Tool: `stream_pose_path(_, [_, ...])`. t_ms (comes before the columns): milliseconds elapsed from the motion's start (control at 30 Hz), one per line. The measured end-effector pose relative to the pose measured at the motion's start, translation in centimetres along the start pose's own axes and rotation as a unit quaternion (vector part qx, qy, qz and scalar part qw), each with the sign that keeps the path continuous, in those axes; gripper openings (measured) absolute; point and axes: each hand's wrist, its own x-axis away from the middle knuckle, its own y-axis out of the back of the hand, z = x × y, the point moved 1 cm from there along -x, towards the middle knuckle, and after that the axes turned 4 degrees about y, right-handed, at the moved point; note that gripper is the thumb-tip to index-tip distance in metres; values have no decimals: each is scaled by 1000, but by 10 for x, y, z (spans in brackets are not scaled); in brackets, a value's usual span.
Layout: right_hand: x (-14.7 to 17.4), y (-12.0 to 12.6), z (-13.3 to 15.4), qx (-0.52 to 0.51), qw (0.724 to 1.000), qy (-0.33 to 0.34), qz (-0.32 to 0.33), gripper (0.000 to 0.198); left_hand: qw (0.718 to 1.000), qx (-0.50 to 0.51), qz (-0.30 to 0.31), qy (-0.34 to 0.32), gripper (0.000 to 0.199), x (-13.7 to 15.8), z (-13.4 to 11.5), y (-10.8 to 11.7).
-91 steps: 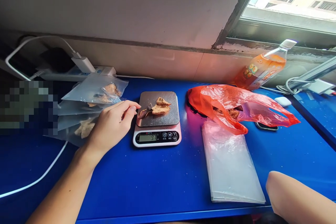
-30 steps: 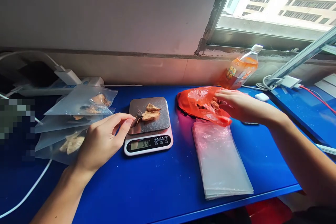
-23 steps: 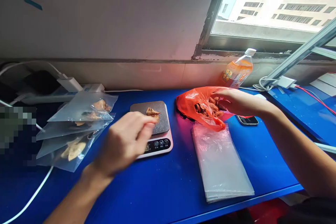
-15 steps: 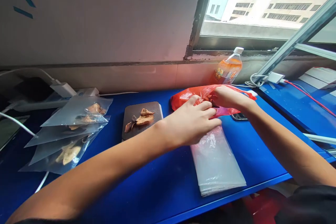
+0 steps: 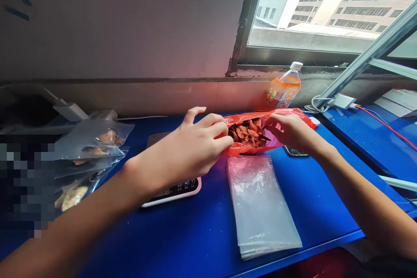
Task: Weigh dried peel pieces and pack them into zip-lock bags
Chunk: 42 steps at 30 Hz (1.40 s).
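A red plastic bag lies with its mouth spread wide, showing dried reddish-brown slices inside. My left hand is closed at the left edge of the bag's mouth, fingertips on the plastic. At the right side of the mouth, my right hand has its fingers bent around the plastic, the tips partly hidden. Under my left forearm and hand is a digital scale; its plate is mostly covered, so the pieces on it are hidden. A stack of clear plastic bags lies flat in front of the red bag.
Clear bags with dried pieces overlap at the left, near a white plug. An orange drink bottle stands behind the red bag. A phone lies partly under it. A metal frame rises at the right.
My hands have moved apart, the left one going left over the scale. The red bag's mouth has been pulled open, and the slices inside now show.
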Motion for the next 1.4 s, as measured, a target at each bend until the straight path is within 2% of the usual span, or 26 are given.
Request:
stream_pose_path(100, [13,7,15,-28,999,5,-15,9,997,57,-12,50,27,21,14,1])
stream_pose_path(167, [19,8,26,-66,997,-5,-49,7,986,93,-34,132,28,40,26,4])
stream_pose_path(300, [20,9,47,-115,988,-9,-100,8,945,118,-77,295,26,87,48,6])
stream_pose_path(400, [11,9,61,-184,975,-23,-125,6,925,121,-79,352,22,120,55,2])
stream_pose_path(467, [4,7,69,-261,951,-48,-161,8,918,117,-78,371,21,136,57,-4])
stream_pose_path(533, [-2,3,77,-318,924,-62,-205,13,914,119,-78,379,19,147,57,-12])
stream_pose_path(600, [-4,-3,83,-333,905,-73,-253,14,911,131,-88,380,17,156,56,-20])
stream_pose_path(667, [-2,-9,84,-300,890,-105,-327,12,908,143,-105,381,17,163,54,-28])
stream_pose_path(733, [3,-16,79,-258,863,-149,-407,12,908,151,-112,375,16,169,51,-34])
stream_pose_path(800, [9,-21,69,-229,838,-187,-458,12,913,152,-114,361,14,174,47,-38])
stream_pose_path(967, [17,-29,49,-244,818,-217,-474,15,924,138,-143,328,14,173,39,-36])
stream_pose_path(1133, [16,-26,55,-301,797,-226,-473,19,936,136,-142,292,15,162,35,-38])
stream_pose_path(1400, [17,-24,58,-297,790,-213,-492,16,939,134,-170,268,13,158,31,-38])
